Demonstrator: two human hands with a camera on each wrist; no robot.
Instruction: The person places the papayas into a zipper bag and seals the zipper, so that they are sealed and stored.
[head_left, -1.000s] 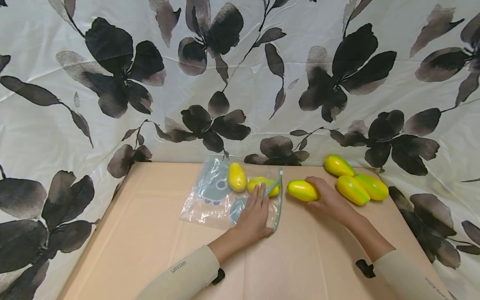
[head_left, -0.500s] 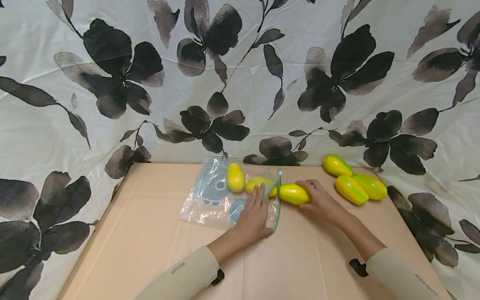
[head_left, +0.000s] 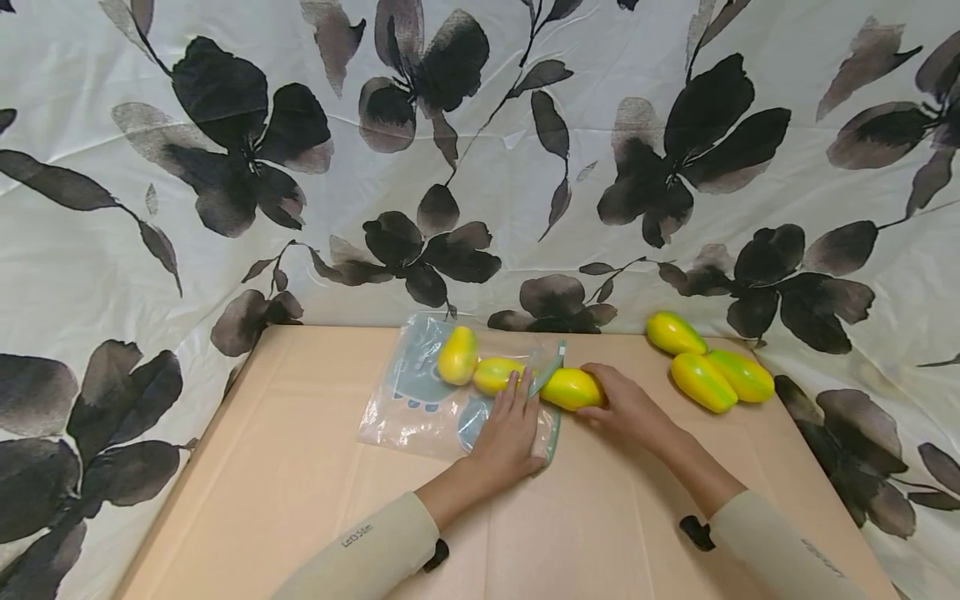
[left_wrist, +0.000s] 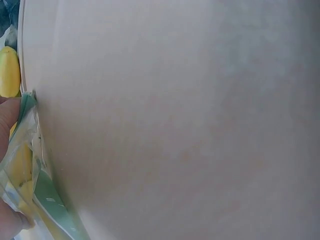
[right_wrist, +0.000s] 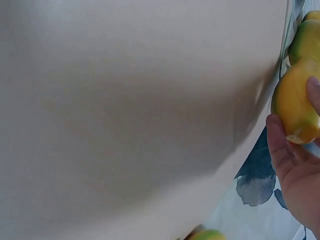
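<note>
A clear zip bag [head_left: 397, 421] with a blue-grey cartoon print lies flat, its green-edged mouth to the right. Inside are two yellow-green fruits, shaped like mangoes or small papayas: one fruit [head_left: 457, 357] farther left, another fruit [head_left: 493, 375] partly behind my fingers. My left hand [head_left: 501, 437] rests on the bag near its mouth, fingers straight and thumb spread toward the green edge. My right hand [head_left: 628, 408] grips a third such fruit [head_left: 572, 389] by its right end. That fruit's left end is at the bag's mouth, close to the left fingertips.
Three more fruits [head_left: 703, 383] sit together at the back right of the peach-coloured board [head_left: 315, 467]. Behind the board hangs a white cloth [head_left: 540, 258] with dark flowers.
My right hand has moved left with its fruit, to the bag's mouth. Both fruits inside the bag have shifted left. The left hand has stayed in place.
</note>
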